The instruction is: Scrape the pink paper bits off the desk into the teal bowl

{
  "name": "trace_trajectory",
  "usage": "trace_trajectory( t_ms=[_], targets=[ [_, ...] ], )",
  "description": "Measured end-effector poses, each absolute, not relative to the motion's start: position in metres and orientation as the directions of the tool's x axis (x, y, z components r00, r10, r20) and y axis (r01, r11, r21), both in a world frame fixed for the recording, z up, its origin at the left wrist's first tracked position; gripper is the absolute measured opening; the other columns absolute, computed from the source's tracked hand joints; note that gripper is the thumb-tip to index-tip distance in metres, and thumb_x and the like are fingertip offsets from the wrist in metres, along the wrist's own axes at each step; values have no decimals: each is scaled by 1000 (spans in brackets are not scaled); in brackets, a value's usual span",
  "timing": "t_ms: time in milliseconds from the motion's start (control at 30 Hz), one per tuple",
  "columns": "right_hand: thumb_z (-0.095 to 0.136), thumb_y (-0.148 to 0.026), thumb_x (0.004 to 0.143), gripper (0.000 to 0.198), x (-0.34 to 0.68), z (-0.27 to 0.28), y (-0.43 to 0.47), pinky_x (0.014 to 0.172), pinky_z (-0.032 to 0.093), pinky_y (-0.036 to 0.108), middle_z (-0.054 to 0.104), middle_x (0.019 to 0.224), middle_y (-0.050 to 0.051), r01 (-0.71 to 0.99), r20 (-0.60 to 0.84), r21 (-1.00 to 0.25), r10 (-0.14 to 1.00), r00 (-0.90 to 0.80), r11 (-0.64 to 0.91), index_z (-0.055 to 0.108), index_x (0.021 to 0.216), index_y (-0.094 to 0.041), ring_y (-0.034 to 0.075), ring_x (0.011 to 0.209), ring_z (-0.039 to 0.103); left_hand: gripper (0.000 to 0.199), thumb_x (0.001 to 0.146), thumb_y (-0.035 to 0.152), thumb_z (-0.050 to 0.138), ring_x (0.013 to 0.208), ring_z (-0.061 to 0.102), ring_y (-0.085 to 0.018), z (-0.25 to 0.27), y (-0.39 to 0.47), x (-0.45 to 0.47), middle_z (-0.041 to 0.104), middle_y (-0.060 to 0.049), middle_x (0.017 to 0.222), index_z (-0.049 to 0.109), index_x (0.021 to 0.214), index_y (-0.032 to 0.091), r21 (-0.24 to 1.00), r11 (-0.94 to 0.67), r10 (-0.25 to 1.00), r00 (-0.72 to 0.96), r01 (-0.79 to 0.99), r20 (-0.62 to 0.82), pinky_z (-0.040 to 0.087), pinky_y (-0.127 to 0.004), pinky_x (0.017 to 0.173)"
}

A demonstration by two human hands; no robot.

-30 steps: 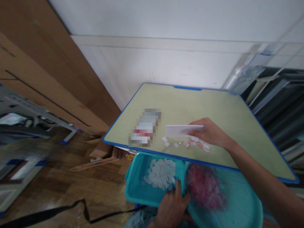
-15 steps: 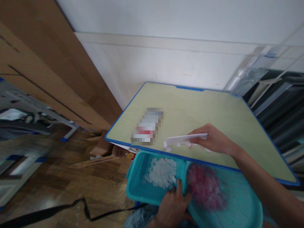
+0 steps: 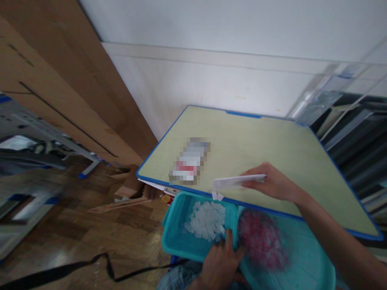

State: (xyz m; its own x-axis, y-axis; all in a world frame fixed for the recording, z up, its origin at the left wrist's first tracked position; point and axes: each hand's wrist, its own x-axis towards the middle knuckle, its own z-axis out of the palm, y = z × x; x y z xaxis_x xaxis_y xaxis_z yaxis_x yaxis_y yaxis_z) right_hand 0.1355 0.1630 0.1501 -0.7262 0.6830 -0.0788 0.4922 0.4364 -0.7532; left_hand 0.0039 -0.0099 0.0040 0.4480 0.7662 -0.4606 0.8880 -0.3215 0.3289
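Observation:
Across the table's front edge, my right hand (image 3: 272, 183) pinches a flat white card (image 3: 228, 182) held on its long edge. Small white paper pieces (image 3: 217, 195) lie at the card's left end, right by the table rim. My left hand (image 3: 219, 262) grips the near wall of a teal basket (image 3: 173, 241), around where it meets a second teal tray (image 3: 314, 245). Inside the basket is a heap of white paper pieces (image 3: 207, 219). The tray beside it holds a blurred pile of red and pale pieces (image 3: 261, 239).
A pale yellow-green folding table (image 3: 242, 141) with blue edging stands against a white wall (image 3: 211, 76). A pixelated flat object (image 3: 190, 161) lies on its left part. Cardboard (image 3: 75, 80) leans at left; a black strap (image 3: 60, 268) crosses the wooden floor.
My right hand has drawn the card slightly nearer the table's front edge, and paper pieces there have moved to the rim. My left hand stays on the basket.

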Motion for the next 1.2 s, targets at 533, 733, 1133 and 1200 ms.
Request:
trace_trajectory(
  t_ms=[533,733,1133,1200],
  targets=[
    [54,-34,77,27,147,150,150,46,36,21,63,61,2,532,-59,-732,737,-673,427,70,73,-12,12,53,50,69,60,55,66,91,60,-31,3,-10,3,29,-22,137,43,120,29,336,-320,775,448,886,-446,51,-42,69],
    [54,-33,77,27,168,149,154,43,32,21,60,53,0,638,-79,-693,845,-530,335,72,83,-14,11,46,48,68,63,57,63,89,60,-29,1,-11,4,28,-23,138,43,121,28,318,-334,776,450,888,-441,51,-43,69],
    [54,-37,78,27,168,143,144,46,36,20,60,59,1,553,-39,-727,780,-625,407,68,73,-14,12,52,50,68,62,54,64,89,60,-30,3,-11,4,29,-21,137,43,122,30,333,-315,783,442,889,-437,51,-43,69],
    [53,-38,79,29,171,142,145,46,37,21,62,61,2,571,-49,-729,803,-594,378,68,76,-14,13,54,51,69,62,55,64,90,60,-30,2,-11,4,28,-21,137,42,123,29,336,-313,777,443,888,-448,51,-43,69]
  ],
)
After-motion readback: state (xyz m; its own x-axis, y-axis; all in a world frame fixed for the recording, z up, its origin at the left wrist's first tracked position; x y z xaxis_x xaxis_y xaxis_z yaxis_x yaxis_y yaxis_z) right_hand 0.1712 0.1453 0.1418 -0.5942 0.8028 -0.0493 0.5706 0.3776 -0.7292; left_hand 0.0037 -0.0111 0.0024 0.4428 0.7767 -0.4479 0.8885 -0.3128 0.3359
